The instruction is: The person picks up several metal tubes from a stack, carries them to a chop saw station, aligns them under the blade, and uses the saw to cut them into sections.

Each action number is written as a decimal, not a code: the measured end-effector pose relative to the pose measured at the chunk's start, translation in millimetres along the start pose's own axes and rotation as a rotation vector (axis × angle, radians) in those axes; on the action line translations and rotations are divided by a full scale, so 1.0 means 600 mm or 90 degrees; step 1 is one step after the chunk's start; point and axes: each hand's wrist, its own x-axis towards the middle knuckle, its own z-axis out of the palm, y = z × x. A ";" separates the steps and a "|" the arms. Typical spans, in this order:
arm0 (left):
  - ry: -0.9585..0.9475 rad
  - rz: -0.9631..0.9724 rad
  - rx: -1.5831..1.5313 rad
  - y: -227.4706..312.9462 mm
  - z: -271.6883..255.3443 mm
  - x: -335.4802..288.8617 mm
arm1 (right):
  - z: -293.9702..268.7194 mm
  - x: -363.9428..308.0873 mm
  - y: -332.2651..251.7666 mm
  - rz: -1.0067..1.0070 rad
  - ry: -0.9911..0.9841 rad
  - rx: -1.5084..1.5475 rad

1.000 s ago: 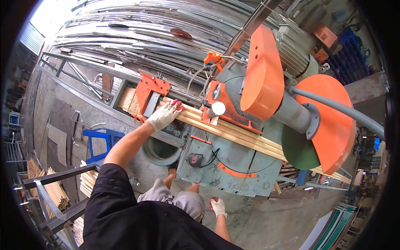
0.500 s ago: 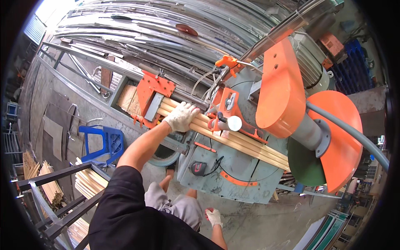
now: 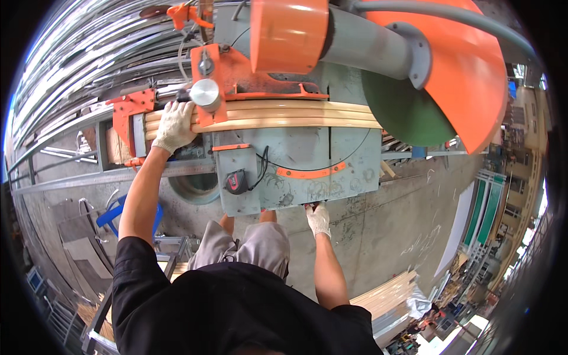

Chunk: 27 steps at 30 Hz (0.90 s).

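Note:
A bundle of several long pale-yellow rods (image 3: 284,118) lies across the grey saw table (image 3: 355,148). My left hand (image 3: 176,127), in a white knit glove, grips the rods from above near their left end, its fingers reaching over the far edge. Its fingertips are close to the black knob of an orange clamp (image 3: 207,115) that sits over the rods. At the table's front edge is my gloved right hand (image 3: 319,219), fingers curled against something small and dark that I cannot make out. Beyond the rods' right part, a large dark-green disc blade (image 3: 405,109) stands under its orange guard (image 3: 461,71).
A tape measure (image 3: 236,181) with a black cord lies on the table's left front. An orange end stop (image 3: 124,115) is at the rods' left end. A blue stool (image 3: 115,216) stands lower left; more rods (image 3: 387,290) are stacked lower right. Metal profiles (image 3: 77,71) fill the far left.
My view has swung to the right, over the table. My right hand has come up from beside my leg to the table's front edge. My left hand stays on the rods.

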 end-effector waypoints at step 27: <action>0.084 -0.106 0.065 -0.024 0.032 -0.040 | -0.364 -0.110 -0.283 -0.029 -0.477 -0.093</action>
